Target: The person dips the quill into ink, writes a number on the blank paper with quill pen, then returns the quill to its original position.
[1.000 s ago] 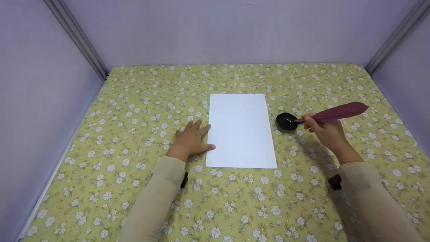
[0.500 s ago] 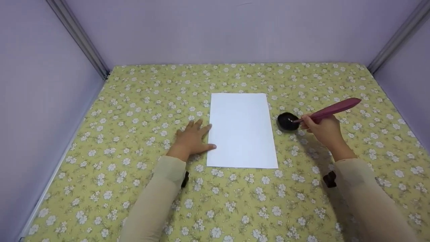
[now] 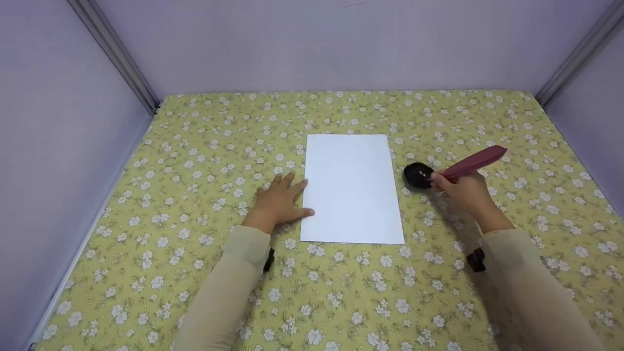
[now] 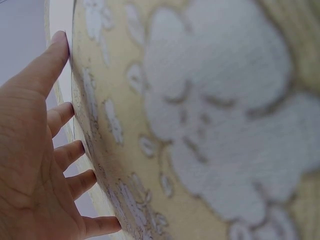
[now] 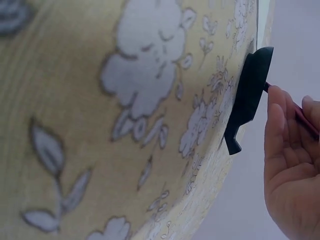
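Note:
A sheet of white paper (image 3: 351, 190) lies flat in the middle of the table. My left hand (image 3: 278, 200) rests at its left edge with fingers spread, the thumb on the paper; the left wrist view shows the same straight fingers (image 4: 37, 70). My right hand (image 3: 465, 192) pinches a dark red quill pen (image 3: 477, 161) by its shaft, the feather pointing up and right. The quill's tip reaches into a small black dish (image 3: 417, 174) right of the paper. In the right wrist view the dish (image 5: 250, 90) appears side-on, beside the fingers. What lies inside the dish is dark and unclear.
The table has a yellow cloth (image 3: 170, 204) with white flowers. Pale panels (image 3: 312, 48) stand behind it and at both sides, with grey metal posts (image 3: 114, 53) at the back corners.
My right hand has shifted a little left, closer to the dish, and the quill has swung to a steeper tilt with its tip in the dish. The left hand stays put.

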{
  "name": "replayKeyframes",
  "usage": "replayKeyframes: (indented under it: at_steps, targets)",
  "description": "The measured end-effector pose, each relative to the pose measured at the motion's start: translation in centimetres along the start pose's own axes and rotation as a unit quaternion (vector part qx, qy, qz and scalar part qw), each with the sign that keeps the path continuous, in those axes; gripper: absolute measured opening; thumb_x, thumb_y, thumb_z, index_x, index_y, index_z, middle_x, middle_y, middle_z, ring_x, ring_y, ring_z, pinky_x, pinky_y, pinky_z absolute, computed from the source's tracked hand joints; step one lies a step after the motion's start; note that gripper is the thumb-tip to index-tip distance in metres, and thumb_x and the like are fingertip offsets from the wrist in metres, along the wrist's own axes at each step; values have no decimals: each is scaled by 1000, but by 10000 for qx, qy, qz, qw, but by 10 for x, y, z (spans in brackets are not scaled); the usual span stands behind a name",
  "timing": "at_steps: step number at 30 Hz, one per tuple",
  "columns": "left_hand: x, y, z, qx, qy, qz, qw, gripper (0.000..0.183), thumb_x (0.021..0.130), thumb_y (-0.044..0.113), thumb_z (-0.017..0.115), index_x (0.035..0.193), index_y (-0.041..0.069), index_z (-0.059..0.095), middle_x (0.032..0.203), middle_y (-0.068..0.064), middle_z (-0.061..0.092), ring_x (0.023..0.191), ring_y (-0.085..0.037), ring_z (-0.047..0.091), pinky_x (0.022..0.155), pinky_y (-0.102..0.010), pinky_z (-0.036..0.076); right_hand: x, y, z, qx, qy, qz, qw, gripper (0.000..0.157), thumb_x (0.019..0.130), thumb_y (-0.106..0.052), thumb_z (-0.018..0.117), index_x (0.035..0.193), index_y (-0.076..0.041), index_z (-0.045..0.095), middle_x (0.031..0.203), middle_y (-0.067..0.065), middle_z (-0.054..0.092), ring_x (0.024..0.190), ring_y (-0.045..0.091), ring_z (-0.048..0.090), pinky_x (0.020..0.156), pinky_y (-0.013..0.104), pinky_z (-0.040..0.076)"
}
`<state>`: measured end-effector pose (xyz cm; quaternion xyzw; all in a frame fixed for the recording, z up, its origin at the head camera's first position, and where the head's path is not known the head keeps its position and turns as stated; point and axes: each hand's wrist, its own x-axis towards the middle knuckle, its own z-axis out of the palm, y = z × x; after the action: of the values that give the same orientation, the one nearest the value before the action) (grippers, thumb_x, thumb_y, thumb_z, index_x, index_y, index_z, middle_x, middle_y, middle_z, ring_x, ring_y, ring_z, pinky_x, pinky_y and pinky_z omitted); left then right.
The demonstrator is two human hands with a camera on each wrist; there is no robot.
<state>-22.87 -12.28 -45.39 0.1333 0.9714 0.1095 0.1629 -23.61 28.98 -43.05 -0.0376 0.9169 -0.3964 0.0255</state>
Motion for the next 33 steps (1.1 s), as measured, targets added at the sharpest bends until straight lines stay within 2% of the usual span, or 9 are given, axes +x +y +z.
replayKeyframes:
  at_steps: [5, 9, 15, 21, 27, 33]
  targets:
    - [-1, 0, 0, -19, -3, -34, 10000, 84, 84, 69, 52, 153, 34, 19, 159, -4, 5, 144, -31, 1, 104, -68, 13, 0, 0, 0, -124, -52, 13, 9999, 47, 95, -43, 54, 115, -1, 67, 97, 17, 70, 87, 29, 69, 68, 25, 55]
    - [-2, 0, 0, -35, 25, -60, 10000, 84, 84, 69, 53, 153, 33, 20, 159, -4, 6, 144, -31, 1, 104, -68, 13, 1, -1, 0, -60, -21, 86, 9999, 49, 96, -43, 54, 115, -1, 66, 97, 17, 70, 84, 29, 69, 67, 29, 56]
    - [-3, 1, -2, -92, 42, -37, 9999, 84, 84, 68, 54, 153, 33, 22, 159, -4, 6, 144, -32, 1, 104, -68, 13, 3, -7, -1, 369, 268, 348, 9984, 48, 96, -41, 54, 118, 0, 65, 93, 15, 71, 84, 25, 69, 70, 32, 56]
    - [-3, 1, -3, -159, -4, -36, 9999, 84, 84, 67, 55, 153, 32, 22, 159, -4, 6, 144, -32, 0, 104, -68, 11, 10, -12, -2, 784, 651, 233, 9945, 44, 95, -36, 58, 112, 4, 66, 89, 13, 71, 80, 21, 70, 69, 31, 56]
    - [-3, 2, -2, -123, -5, -81, 9999, 84, 83, 68, 54, 153, 33, 22, 159, -3, 5, 144, -32, 1, 105, -68, 11, 20, -16, 1, 1049, 726, 343, 9912, 47, 94, -39, 59, 115, 3, 65, 91, 10, 71, 79, 11, 69, 73, 30, 55]
    - [-1, 2, -2, -133, -9, -58, 9999, 84, 83, 68, 54, 153, 33, 22, 159, -3, 6, 144, -32, 1, 105, -68, 10, 29, -23, 8, 1304, 758, 551, 9870, 47, 91, -41, 62, 115, 0, 67, 89, 9, 72, 81, 14, 69, 71, 28, 55]
